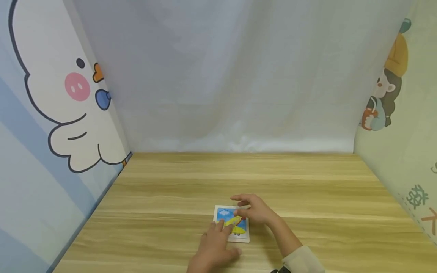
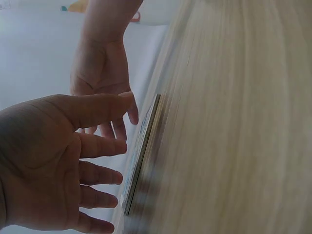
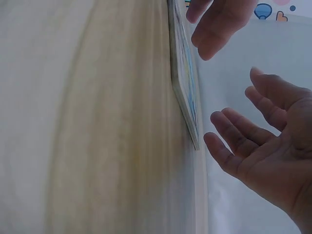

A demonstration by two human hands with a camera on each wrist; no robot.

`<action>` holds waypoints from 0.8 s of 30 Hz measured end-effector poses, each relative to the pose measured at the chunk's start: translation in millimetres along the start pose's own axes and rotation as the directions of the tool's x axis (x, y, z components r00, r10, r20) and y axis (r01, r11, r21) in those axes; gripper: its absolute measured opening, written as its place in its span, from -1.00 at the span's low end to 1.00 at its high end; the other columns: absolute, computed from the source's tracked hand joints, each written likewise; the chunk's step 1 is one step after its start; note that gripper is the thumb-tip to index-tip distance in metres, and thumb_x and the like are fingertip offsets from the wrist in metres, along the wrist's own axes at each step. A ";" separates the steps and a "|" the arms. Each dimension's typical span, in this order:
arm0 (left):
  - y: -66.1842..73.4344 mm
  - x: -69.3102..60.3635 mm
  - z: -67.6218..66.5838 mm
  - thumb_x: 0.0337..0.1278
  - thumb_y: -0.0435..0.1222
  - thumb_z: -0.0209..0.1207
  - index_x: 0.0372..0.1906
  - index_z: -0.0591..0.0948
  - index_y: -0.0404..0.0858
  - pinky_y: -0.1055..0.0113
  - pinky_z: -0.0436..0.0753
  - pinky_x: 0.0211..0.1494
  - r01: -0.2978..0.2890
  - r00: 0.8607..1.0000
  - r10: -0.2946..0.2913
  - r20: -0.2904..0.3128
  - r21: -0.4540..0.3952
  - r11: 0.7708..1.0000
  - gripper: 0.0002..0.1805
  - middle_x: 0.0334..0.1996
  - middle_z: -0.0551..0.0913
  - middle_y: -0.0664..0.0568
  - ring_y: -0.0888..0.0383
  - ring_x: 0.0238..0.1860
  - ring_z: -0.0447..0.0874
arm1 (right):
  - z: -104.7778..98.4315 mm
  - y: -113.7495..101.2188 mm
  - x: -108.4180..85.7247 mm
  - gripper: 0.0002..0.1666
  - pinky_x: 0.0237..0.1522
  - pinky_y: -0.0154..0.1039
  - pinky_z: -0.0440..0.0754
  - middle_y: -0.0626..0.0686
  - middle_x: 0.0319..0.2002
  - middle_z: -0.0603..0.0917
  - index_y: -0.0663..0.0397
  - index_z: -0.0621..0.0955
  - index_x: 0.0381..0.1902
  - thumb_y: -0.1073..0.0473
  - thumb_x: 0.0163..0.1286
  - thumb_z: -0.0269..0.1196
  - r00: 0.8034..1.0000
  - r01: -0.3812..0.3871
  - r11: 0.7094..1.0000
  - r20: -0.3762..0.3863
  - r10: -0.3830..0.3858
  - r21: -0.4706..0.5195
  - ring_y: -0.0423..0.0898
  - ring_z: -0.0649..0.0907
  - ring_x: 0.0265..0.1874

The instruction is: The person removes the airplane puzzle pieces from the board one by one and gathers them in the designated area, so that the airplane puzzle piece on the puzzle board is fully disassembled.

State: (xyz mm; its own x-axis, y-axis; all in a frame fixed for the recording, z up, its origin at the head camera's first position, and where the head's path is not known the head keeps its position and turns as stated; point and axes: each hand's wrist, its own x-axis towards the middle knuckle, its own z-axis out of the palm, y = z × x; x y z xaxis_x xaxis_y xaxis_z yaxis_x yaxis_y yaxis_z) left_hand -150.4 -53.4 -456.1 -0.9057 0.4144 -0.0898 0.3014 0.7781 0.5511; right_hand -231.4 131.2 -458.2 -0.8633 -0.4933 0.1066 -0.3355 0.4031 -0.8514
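Observation:
A square picture board [image 1: 243,238] with a white border lies flat on the table, showing a yellow airplane and a white cloud on blue. My left hand [image 1: 216,244] is over its lower left part with fingers spread; in the left wrist view that hand [image 2: 53,161] is beside the thin edge of the board [image 2: 142,156]. Over the upper right corner is my right hand [image 1: 257,210], its fingers slightly bent and apart. The right wrist view has the right hand [image 3: 278,141] beside the board [image 3: 185,92], holding nothing. Whether fingertips touch the board, I cannot tell.
The wood-grain table [image 1: 153,189] extends around the board. A pale curtain [image 1: 222,76] hangs behind it. Printed cloths with a white cartoon figure [image 1: 51,94] and a cartoon child [image 1: 389,87] stand at the left and right sides.

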 end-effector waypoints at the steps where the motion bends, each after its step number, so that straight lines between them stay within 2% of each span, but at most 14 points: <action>1: 1.7 0.2 0.8 -0.08 0.00 0.31 0.23 0.42 -0.31 -0.39 0.17 0.08 0.010 1.000 -0.010 0.011 0.000 1.000 -0.24 0.28 0.23 -0.36 -0.43 0.27 0.04 | -0.2 0.8 0.8 -0.49 -0.05 0.10 0.50 0.21 0.13 0.50 0.24 0.48 0.17 0.23 0.27 0.26 1.000 0.002 1.000 0.002 -0.002 0.014 0.21 0.52 0.03; 6: 6.7 1.8 4.0 -0.11 0.02 0.33 0.30 0.35 -0.26 -0.39 0.12 0.10 0.057 0.997 -0.057 0.055 0.003 0.998 -0.16 0.32 0.18 -0.32 -0.39 0.30 -0.01 | 2.6 5.0 6.3 -0.51 -0.04 0.05 0.50 0.24 0.11 0.51 0.28 0.48 0.15 0.25 0.28 0.25 1.000 -0.002 0.998 0.007 0.002 0.059 0.17 0.54 0.01; 10: 8.3 3.4 5.5 -0.13 0.02 0.35 0.31 0.33 -0.28 -0.39 0.15 0.08 0.072 0.995 -0.074 0.074 0.034 0.997 -0.13 0.33 0.16 -0.32 -0.39 0.30 -0.01 | 6.8 5.5 12.6 -0.53 -0.08 -0.04 0.55 0.24 0.10 0.51 0.26 0.50 0.14 0.23 0.29 0.24 1.000 -0.024 0.998 0.018 0.023 0.065 0.15 0.54 0.00; 14: 8.2 3.2 8.0 -0.15 0.04 0.36 0.29 0.34 -0.31 -0.35 0.18 0.10 0.075 0.993 -0.082 0.085 0.083 0.994 -0.11 0.34 0.14 -0.32 -0.39 0.30 -0.01 | 13.7 7.0 19.2 -0.54 -0.14 -0.05 0.57 0.21 0.06 0.54 0.23 0.51 0.13 0.22 0.28 0.25 0.999 -0.048 0.997 0.030 0.046 0.053 0.14 0.54 -0.01; 18: 8.0 2.6 10.3 -0.15 0.07 0.35 0.30 0.32 -0.33 -0.34 0.19 0.10 0.073 0.991 -0.084 0.099 0.116 0.991 -0.09 0.34 0.12 -0.32 -0.39 0.30 -0.02 | 18.8 8.9 24.8 -0.57 -0.10 -0.04 0.54 0.18 0.00 0.56 0.23 0.53 0.10 0.25 0.28 0.24 0.997 -0.051 0.999 0.051 0.050 0.010 0.09 0.55 -0.06; 24: 7.1 1.5 13.4 -0.12 0.05 0.34 0.32 0.28 -0.34 -0.35 0.15 0.12 0.057 0.993 -0.069 0.096 0.126 0.990 -0.08 0.36 0.07 -0.33 -0.38 0.32 -0.07 | 20.2 8.6 29.3 -0.61 -0.07 -0.06 0.51 0.11 -0.09 0.58 0.22 0.55 0.06 0.28 0.26 0.25 0.996 -0.073 0.997 0.058 0.074 -0.029 0.02 0.55 -0.10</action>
State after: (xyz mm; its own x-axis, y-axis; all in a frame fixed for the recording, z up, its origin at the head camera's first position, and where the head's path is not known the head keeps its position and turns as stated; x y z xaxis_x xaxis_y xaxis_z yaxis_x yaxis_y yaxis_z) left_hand -145.6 -40.9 -463.3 -0.8913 0.4033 -0.2072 0.2847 0.8535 0.4365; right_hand -251.9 104.6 -472.8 -0.8626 -0.5057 0.0134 -0.2829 0.4603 -0.8415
